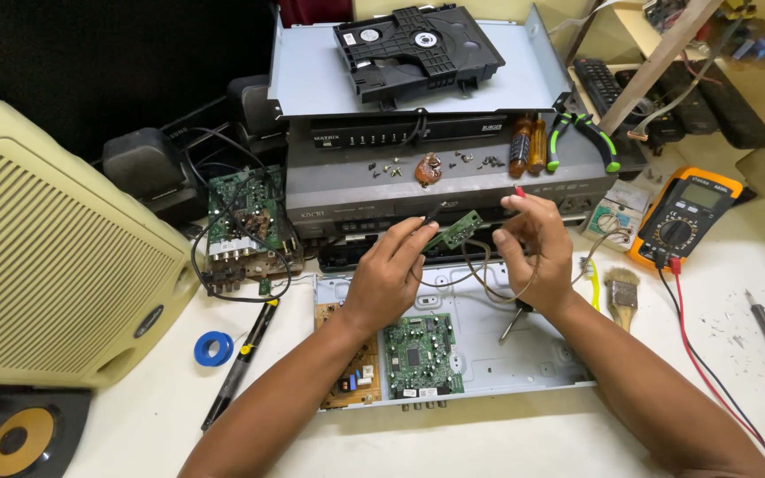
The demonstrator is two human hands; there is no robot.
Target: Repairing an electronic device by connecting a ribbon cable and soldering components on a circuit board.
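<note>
My left hand (391, 270) holds a black meter probe, its tip touching a small green circuit board (455, 229) held up between both hands. My right hand (535, 243) pinches a red probe at the board's right end, with brown wires looping below it. Under the hands lies an open silver player chassis (498, 350) with a green main board (421, 354) and a tan power board (356, 376).
An orange multimeter (685, 217) lies at right with red and black leads. A stack of grey players (418, 168) stands behind, with screws, screwdrivers, pliers and a black disc drive (418, 49) on top. A cream speaker (55, 257) is at left, a brush (622, 292) and a soldering iron nearby.
</note>
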